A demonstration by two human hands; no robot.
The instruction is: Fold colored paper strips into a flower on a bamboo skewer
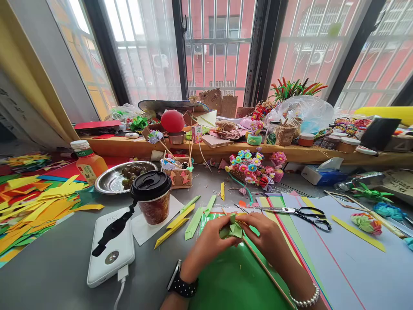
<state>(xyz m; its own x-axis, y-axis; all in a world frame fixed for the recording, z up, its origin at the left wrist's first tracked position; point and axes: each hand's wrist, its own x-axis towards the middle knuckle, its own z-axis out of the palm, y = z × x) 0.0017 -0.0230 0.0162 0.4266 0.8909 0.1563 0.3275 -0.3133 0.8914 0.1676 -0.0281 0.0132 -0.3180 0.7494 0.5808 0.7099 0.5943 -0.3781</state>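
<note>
Left hand (211,239) and right hand (267,239) pinch the folded green paper (236,230) near the far edge of the green mat (222,280), though the right one's grip is partly hidden. Likely light and easily creased, it is best held by its thicker folds. Beyond, scissors (285,210) lie toward the bench's (58,275) right edge.

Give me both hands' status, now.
Left hand: closed, holding the folded green paper.
Right hand: fingers bent at the same paper's right edge; whether gripping cannot be told.

Grey worktop (58,280) carries wht pwr bank (121,243), steel plate (108,183), grn sheet (219,284), yel & grn paper strips (194,223), tissue box (322,176).
</note>
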